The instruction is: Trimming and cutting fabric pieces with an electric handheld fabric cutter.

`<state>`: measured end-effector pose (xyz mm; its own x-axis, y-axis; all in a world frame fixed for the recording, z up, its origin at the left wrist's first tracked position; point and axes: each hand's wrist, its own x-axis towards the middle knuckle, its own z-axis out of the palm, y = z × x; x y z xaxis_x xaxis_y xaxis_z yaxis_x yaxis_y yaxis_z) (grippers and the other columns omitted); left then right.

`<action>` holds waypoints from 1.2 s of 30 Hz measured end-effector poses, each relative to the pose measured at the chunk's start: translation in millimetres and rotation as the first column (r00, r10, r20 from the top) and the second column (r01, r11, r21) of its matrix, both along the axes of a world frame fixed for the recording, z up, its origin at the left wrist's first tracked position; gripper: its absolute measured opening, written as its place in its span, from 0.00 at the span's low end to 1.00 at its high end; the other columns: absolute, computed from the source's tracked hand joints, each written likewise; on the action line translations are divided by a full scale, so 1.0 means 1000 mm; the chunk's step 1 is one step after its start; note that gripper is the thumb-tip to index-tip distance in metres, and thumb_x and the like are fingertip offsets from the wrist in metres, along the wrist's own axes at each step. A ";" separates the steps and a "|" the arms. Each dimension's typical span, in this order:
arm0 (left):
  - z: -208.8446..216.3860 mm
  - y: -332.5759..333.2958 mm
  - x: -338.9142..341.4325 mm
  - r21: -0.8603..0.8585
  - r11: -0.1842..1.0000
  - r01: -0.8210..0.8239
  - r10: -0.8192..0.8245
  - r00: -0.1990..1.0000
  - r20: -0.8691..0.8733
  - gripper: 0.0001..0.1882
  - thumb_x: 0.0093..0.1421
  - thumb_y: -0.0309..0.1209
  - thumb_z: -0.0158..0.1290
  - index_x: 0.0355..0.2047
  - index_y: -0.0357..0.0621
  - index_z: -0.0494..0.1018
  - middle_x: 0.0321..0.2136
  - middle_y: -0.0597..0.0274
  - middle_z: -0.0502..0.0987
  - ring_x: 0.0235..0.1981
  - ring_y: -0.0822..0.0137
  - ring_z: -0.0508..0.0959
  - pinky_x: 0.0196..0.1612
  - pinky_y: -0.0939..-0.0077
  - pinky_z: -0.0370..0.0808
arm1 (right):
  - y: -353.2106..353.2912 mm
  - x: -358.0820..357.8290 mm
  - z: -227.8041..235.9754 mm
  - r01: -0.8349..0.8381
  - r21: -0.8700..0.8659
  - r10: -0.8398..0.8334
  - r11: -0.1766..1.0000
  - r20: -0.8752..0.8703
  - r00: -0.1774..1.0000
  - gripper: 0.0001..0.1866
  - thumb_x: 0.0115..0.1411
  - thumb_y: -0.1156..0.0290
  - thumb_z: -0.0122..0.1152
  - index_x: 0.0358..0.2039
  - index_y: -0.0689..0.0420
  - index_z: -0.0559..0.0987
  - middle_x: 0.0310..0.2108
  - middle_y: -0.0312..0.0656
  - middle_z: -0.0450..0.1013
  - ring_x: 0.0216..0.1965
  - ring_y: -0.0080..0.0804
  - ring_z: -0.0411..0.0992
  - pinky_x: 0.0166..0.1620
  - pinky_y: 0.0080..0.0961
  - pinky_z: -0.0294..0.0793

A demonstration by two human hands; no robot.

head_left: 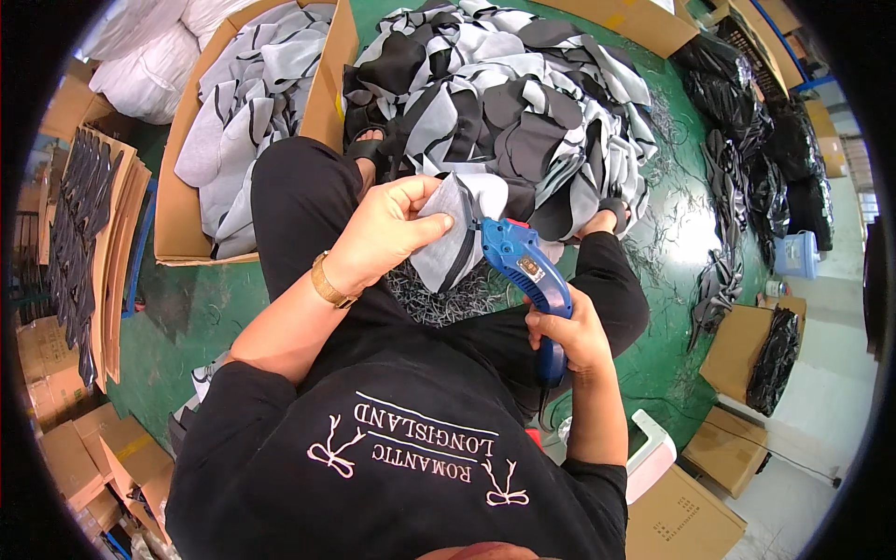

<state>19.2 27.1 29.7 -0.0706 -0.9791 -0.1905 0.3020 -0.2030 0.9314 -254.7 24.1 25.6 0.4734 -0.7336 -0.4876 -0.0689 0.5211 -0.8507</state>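
Note:
My left hand (397, 229) pinches the edge of a grey fabric piece (439, 247) with a black stripe, holding it up in front of my knees. My right hand (574, 331) is wrapped round the handle of blue electric scissors (525, 266) with a red part near the front. Their head meets the right side of the held fabric, and the blade tip is partly hidden there. Beyond my hands, between my feet, lies a big heap of grey, white and black fabric pieces (537, 126). Below the held piece, thin dark trimmings (434, 297) cover the floor.
A large cardboard box (166, 201) of similar grey pieces stands at my left knee. White sacks (140, 75) are behind it. Flat cardboard and dark strips (79, 224) lean at far left. Black plastic bags (761, 177) and cardboard boxes (723, 453) line the right side.

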 end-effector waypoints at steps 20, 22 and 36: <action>-0.003 -0.008 0.010 -0.029 0.990 0.138 -0.131 0.977 0.169 0.17 0.54 0.19 0.52 0.46 0.35 0.72 0.35 0.69 0.77 0.32 0.82 0.73 0.37 0.86 0.71 | -0.027 0.006 -0.008 0.101 0.049 -0.110 0.994 0.244 0.963 0.18 0.46 0.72 0.64 0.38 0.65 0.72 0.19 0.39 0.68 0.17 0.27 0.66 0.22 0.23 0.69; -0.005 -0.011 0.025 -0.022 1.000 0.007 -0.003 0.982 0.191 0.18 0.53 0.18 0.53 0.46 0.36 0.72 0.36 0.68 0.77 0.33 0.81 0.74 0.38 0.84 0.71 | -0.037 -0.001 -0.012 0.182 0.035 -0.184 0.983 0.301 0.936 0.19 0.47 0.71 0.63 0.39 0.65 0.71 0.18 0.40 0.68 0.17 0.28 0.66 0.23 0.23 0.68; 0.008 -0.019 0.172 -0.351 0.570 -0.743 0.782 0.622 -0.047 0.13 0.60 0.23 0.51 0.46 0.38 0.69 0.43 0.56 0.73 0.47 0.65 0.73 0.53 0.68 0.69 | -0.084 -0.040 -0.038 0.388 0.137 -0.407 0.912 0.427 0.807 0.22 0.49 0.71 0.63 0.43 0.64 0.67 0.21 0.35 0.63 0.23 0.24 0.62 0.24 0.22 0.66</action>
